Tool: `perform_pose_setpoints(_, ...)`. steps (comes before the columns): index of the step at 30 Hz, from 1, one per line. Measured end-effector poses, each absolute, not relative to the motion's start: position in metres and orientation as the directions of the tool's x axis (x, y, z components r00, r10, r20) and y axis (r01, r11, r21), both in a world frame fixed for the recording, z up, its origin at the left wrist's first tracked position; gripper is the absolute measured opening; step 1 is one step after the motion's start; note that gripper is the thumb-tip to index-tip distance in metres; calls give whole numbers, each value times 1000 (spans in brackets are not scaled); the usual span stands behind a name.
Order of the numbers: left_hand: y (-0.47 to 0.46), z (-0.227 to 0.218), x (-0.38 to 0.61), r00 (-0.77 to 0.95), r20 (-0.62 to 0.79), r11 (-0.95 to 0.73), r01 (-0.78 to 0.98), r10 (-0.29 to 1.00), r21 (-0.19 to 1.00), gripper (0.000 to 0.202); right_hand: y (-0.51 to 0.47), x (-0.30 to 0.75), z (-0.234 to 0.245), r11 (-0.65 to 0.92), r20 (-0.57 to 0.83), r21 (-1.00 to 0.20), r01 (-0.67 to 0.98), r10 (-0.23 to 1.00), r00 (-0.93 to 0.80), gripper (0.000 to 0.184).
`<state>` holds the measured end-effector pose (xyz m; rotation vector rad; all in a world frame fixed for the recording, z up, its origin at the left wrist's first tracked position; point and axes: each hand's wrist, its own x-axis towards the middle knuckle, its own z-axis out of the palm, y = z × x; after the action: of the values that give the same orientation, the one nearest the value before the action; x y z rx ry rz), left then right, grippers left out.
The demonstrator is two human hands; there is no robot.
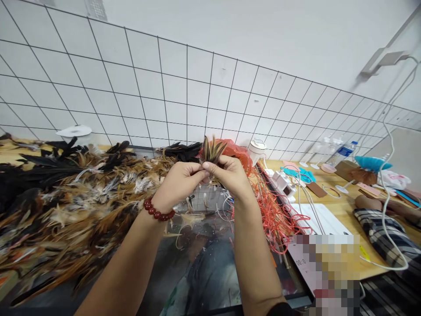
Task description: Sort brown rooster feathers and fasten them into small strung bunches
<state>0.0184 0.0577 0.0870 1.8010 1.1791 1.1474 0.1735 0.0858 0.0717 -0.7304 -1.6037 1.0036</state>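
Note:
A small bunch of brown and black feathers point(212, 150) stands upright between my two hands above the dark glossy work surface point(177, 259). My left hand point(184, 180), with a red bead bracelet point(158, 212) at the wrist, pinches the base of the bunch. Meeting it there, my right hand point(232, 173) has thumb and fingers closed on the same quill ends. The exact grip at the base is partly hidden by the fingers. A few loose feathers point(194, 217) lie on the surface below.
A big heap of brown feathers point(98, 210) covers the left side, with black ones behind. Tangled red strands point(272, 210) lie right, near a power strip point(283, 184) and cables. A wire grid point(187, 87) lines the wall. Another person's plaid sleeve point(381, 228) is far right.

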Motion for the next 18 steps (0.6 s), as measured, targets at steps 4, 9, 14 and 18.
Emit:
perform_pose_setpoints(4, 62, 84, 16, 309, 166, -195, 64, 936, 979, 30, 86, 170, 72, 409, 422, -906, -108, 888, -183, 29)
perform_pose_setpoints(9, 65, 85, 9, 377, 50, 10, -156, 925, 988, 37, 87, 169, 72, 376, 387, -922, -97, 906, -172, 26)
perform_pose_setpoints(14, 67, 85, 4, 355, 93, -65, -90, 930, 994, 23, 85, 163, 73, 445, 441, -895, -15, 882, -164, 24)
perform_pose_setpoints(18, 68, 86, 5, 243, 151, -148, -31, 958, 988, 18, 86, 161, 72, 506, 489, -854, 121, 860, -145, 26)
